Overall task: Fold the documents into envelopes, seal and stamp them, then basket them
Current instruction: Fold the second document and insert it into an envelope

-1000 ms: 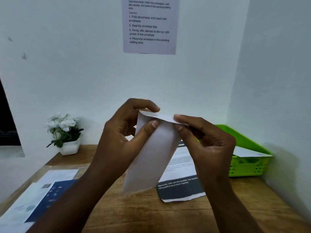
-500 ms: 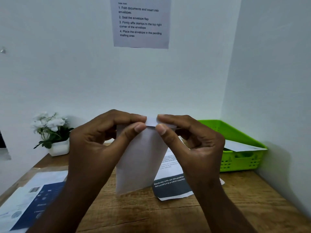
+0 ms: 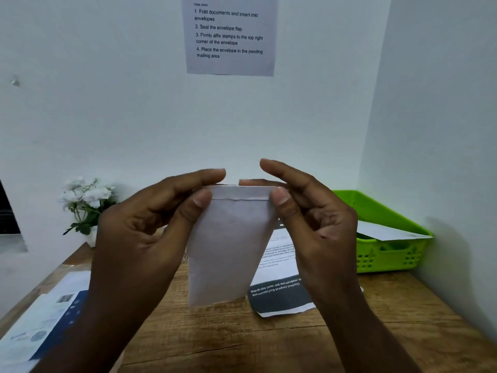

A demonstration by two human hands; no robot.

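Near left corner of the desk point(image 3: 269, 343): printed sheets point(image 3: 40, 327), white and blue, one with a barcode, running off frame. Above the desk's middle, both hands hold a white envelope point(image 3: 228, 246) upright, short end up, clear of the wood. Flap point(image 3: 240, 193) folded down along the top edge. Left hand point(image 3: 150, 232): thumb on the near face at the top left corner, fingers curled behind, pinching that corner. Right hand point(image 3: 314, 219): thumb and one finger pinch the top right corner; forefinger raised, off the paper. Behind the envelope, a document point(image 3: 279, 289) with a dark band lies flat on the desk. Far right corner: green basket point(image 3: 384, 254) against the side wall, a white envelope point(image 3: 387, 232) lying in it. Far left edge: white flowers in a pot point(image 3: 86, 203). On the back wall, an instruction sheet point(image 3: 230, 36).
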